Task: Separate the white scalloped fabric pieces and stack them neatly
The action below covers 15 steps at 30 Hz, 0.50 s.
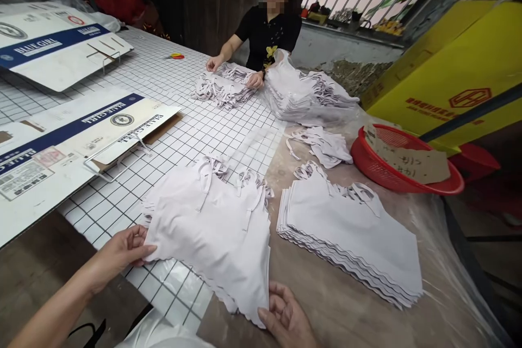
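Observation:
A pale lilac strappy top [212, 234] lies spread over a pile of the same kind, its straps pointing away from me. My left hand [128, 247] pinches its lower left corner between thumb and fingers. At the lower right corner, my right hand [285, 312] has the hem between thumb and curled fingers. To the right sits a neat stack of similar tops [354, 234] with wavy lower edges. Behind that stack lies a loose, crumpled lilac garment [324, 144].
Across the table, a person in black [265, 32] handles a pile of lilac garments [224, 87]. Near them is a plastic-wrapped heap [302, 89]. A red basket [367, 160] holds marked cardboard. Flattened cartons [101, 125] lie left, yellow-red scissors [176, 56] farther back; a yellow box [448, 70] stands right.

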{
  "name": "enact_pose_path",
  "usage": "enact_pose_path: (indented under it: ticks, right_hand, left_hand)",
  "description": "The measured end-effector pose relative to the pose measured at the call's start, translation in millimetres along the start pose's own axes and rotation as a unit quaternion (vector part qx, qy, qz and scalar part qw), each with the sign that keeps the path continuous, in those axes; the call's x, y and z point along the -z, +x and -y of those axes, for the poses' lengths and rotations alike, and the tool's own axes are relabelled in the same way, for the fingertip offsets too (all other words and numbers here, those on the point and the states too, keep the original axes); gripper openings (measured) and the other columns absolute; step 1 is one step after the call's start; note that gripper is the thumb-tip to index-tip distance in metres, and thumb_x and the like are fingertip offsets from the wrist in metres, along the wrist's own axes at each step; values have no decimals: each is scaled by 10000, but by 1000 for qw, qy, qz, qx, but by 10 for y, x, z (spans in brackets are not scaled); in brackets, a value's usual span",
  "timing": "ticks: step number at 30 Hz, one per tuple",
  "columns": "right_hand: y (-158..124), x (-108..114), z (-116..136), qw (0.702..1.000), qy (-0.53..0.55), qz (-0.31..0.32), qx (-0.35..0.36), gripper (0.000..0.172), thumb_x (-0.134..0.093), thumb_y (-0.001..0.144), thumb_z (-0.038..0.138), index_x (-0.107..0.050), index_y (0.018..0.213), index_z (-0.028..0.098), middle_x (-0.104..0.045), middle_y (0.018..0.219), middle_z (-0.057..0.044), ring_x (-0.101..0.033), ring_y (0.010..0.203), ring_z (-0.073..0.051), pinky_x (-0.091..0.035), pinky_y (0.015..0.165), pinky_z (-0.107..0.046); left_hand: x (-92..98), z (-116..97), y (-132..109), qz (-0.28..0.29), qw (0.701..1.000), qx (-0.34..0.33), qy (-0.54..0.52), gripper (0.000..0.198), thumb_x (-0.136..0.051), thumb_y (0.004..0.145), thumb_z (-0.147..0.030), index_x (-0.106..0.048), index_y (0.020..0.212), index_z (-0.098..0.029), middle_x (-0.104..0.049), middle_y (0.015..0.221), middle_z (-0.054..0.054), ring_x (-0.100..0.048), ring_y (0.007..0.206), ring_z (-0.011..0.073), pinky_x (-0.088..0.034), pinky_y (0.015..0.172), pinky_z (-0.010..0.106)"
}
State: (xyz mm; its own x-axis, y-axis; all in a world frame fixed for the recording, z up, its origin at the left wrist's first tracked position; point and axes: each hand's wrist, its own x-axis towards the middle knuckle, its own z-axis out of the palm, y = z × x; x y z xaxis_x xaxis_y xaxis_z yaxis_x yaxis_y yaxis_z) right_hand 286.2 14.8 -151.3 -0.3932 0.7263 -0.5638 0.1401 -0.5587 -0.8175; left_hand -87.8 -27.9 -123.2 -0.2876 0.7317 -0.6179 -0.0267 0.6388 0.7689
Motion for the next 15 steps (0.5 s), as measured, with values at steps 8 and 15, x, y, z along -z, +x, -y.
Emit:
enact_pose_path:
  ticks: [8, 15]
  right_hand:
    - [43, -56, -20, 999, -38, -9, -37, 411, -664, 683, 707, -681, 772, 306, -663, 752, -15, -586, 635, -216, -421, 558, -332]
    - [-23, -143, 75, 998, 23, -41, -40, 384, -750, 633, 646, -704, 779, 294, -652, 707, 23, -505, 533, -146, -342, 503, -263]
  left_hand:
    - [54, 31, 28, -15, 1000, 10, 14, 545, -809, 533, -639, -652, 827, -209, -680, 721, 39, -622, 691, 212, -497, 661, 299]
    - [157, 109, 79, -27, 995, -24, 91, 509, -760, 522, -704, -582, 581, -231, -535, 601, -8, -504, 589, 176, -466, 557, 274]
